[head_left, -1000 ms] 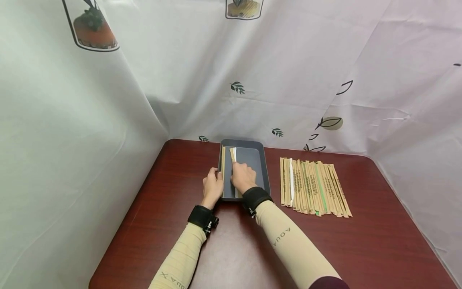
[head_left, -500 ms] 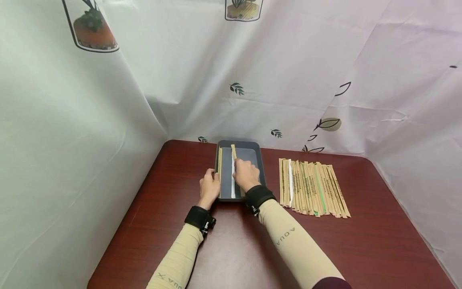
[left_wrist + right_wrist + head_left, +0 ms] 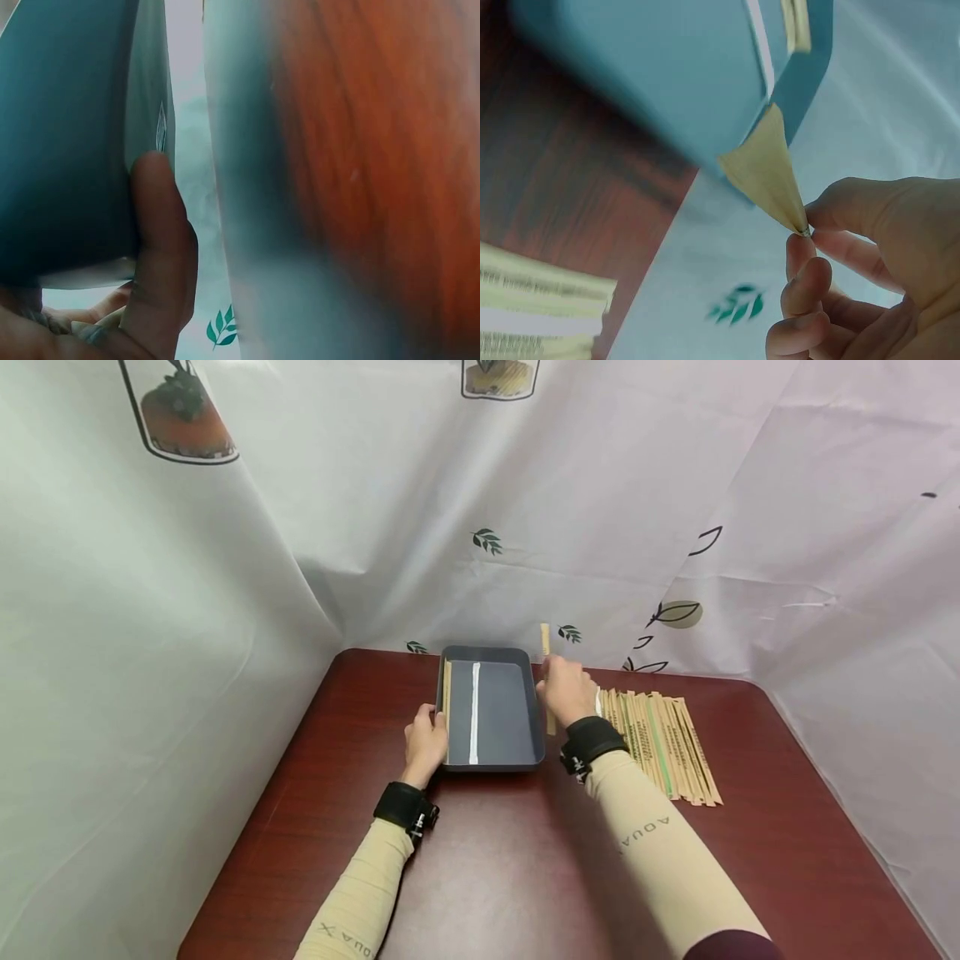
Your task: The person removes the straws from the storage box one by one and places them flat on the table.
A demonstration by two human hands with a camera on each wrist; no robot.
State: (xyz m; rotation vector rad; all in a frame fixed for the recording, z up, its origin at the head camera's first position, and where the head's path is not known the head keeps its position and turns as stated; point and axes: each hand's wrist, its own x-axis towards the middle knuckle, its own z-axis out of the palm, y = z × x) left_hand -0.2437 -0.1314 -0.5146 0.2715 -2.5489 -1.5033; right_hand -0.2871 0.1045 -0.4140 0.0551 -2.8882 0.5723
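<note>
My left hand (image 3: 426,742) grips the left side of a dark grey rectangular tray (image 3: 504,767); in the left wrist view a finger lies along the tray's outer wall (image 3: 150,90). My right hand (image 3: 567,691), raised just right of the tray, pinches a slim brown paper-wrapped stick (image 3: 546,640) between thumb and fingertips. The stick's flat paper end (image 3: 761,161) points toward the tray in the right wrist view. Inside the tray, a narrow white stick (image 3: 474,714) lies lengthwise, left of the middle, and narrow brown paper-wrapped sticks (image 3: 447,693) run along the left wall.
Right of the tray, a row of several brown paper-wrapped sticks (image 3: 678,752) lies side by side, with a green stripe (image 3: 660,747) among them. My right hand and wrist cover its left end. A white printed curtain (image 3: 420,552) stands behind the dark red table (image 3: 480,860).
My right hand has lifted a brown paper-wrapped stick out of the tray and moved right, while the white stick stays in the tray. The left hand keeps its hold on the tray.
</note>
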